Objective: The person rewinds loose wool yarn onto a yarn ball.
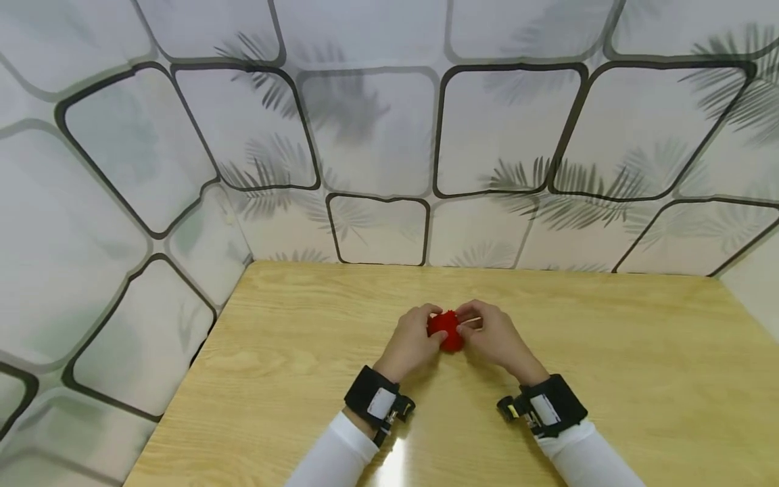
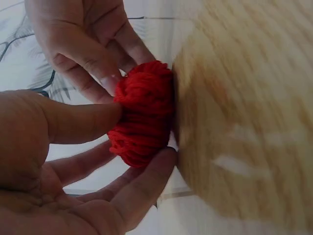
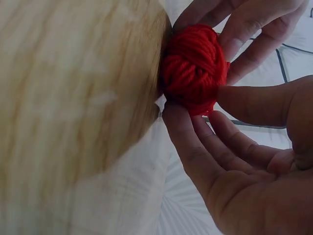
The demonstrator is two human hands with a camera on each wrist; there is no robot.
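A small ball of red yarn [image 1: 449, 331] is held between both hands on the wooden table. From its left side, my left hand [image 1: 415, 341] grips it, with the thumb pressed on the wound strands and the fingers curled round its end. On the opposite side my right hand [image 1: 494, 338] pinches the yarn ball [image 3: 195, 68] between thumb and fingers. In the left wrist view, the yarn ball [image 2: 144, 115] shows strands wound about its middle, and it sits right by the tabletop. The fingers partly hide its two ends.
The light wood tabletop [image 1: 292, 379] stretches to both sides of the hands. Behind it rises a wall [image 1: 377, 135] with a dark-lined pattern and leaf prints, which continues on the left. Each wrist wears a black strap with a small camera.
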